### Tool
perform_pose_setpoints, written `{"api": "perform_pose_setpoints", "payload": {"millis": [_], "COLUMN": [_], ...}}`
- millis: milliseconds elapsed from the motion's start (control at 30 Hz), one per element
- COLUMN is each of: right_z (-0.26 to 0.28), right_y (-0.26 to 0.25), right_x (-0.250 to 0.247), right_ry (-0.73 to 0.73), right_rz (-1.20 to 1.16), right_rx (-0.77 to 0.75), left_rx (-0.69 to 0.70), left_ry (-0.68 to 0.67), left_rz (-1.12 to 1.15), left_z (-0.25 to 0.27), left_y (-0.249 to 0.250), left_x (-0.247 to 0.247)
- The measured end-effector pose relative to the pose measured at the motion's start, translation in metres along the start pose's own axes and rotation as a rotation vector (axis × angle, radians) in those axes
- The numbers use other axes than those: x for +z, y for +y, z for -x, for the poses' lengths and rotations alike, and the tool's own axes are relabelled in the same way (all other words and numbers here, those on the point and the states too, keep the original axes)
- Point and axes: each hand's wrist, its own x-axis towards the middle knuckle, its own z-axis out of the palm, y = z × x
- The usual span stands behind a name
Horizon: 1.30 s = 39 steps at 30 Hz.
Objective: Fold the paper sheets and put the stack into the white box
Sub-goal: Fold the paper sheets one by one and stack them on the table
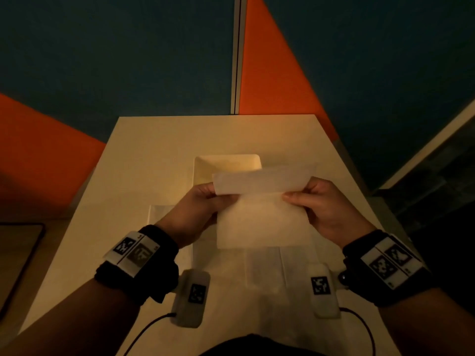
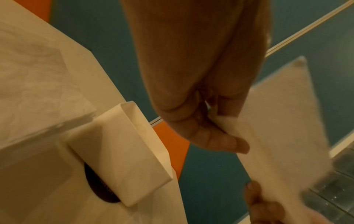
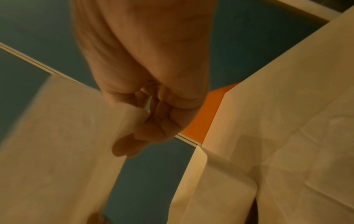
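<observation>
I hold a thin white paper sheet (image 1: 259, 217) in the air above the table, partly folded, its upper flap bent towards me. My left hand (image 1: 203, 201) pinches the sheet's left edge and my right hand (image 1: 316, 201) pinches its right edge. The left wrist view shows the left hand's thumb (image 2: 226, 142) pressed on the paper sheet (image 2: 283, 121). In the right wrist view the right hand's fingers (image 3: 153, 127) curl on the paper sheet (image 3: 63, 136). The white box (image 1: 226, 163) stands open on the table just beyond the sheet; the white box (image 2: 124, 151) also shows from the left wrist.
More white paper sheets (image 1: 262, 268) lie flat on the pale table (image 1: 144, 155) under my hands, and one sheet (image 1: 159, 211) lies left of the box. Two small white tagged devices (image 1: 191, 296) with cables sit at the near edge. Orange and teal wall panels (image 1: 272, 73) rise behind.
</observation>
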Motion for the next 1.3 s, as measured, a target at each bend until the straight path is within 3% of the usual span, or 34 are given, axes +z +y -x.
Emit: {"api": "perform_pose_setpoints", "payload": {"millis": [100, 200, 300, 467, 633, 767, 867, 967, 1067, 1167, 1300], "right_z": [0.0, 0.002, -0.001, -0.01, -0.017, -0.028, -0.043, -0.056, -0.063, -0.063, -0.06], "right_y": [-0.01, -0.022, -0.032, -0.039, -0.041, -0.032, -0.012, 0.024, 0.061, 0.084, 0.101], "right_x": [-0.005, -0.005, 0.0, 0.017, 0.032, 0.03, 0.014, -0.006, -0.021, -0.024, -0.021], "right_ry": [0.006, -0.024, -0.119, -0.342, -0.468, -0.463, -0.292, -0.154, -0.182, -0.237, -0.234], "right_rz": [0.08, 0.184, 0.332, 0.527, 0.639, 0.469, 0.435, 0.724, 1.046, 1.27, 1.468], "right_rx": [-0.041, -0.044, -0.045, -0.102, -0.116, -0.05, 0.041, 0.1, 0.188, 0.289, 0.247], "left_rx": [-0.038, -0.105, -0.162, -0.161, -0.158, -0.136, -0.086, -0.08, -0.103, -0.137, -0.199], "left_ry": [-0.127, -0.355, -0.514, -0.497, -0.473, -0.296, -0.047, 0.174, 0.33, 0.422, 0.448], "left_rz": [-0.065, -0.057, -0.024, -0.05, -0.142, -0.129, -0.116, -0.159, -0.212, -0.335, -0.626], "left_z": [0.002, 0.005, 0.008, 0.006, 0.004, 0.008, 0.014, 0.024, 0.035, 0.042, 0.048], "left_y": [0.007, 0.014, 0.018, 0.017, 0.01, 0.008, 0.001, -0.007, -0.017, -0.029, -0.043], "left_x": [-0.01, -0.02, -0.022, -0.011, -0.012, -0.015, -0.029, -0.045, -0.062, -0.077, -0.086]}}
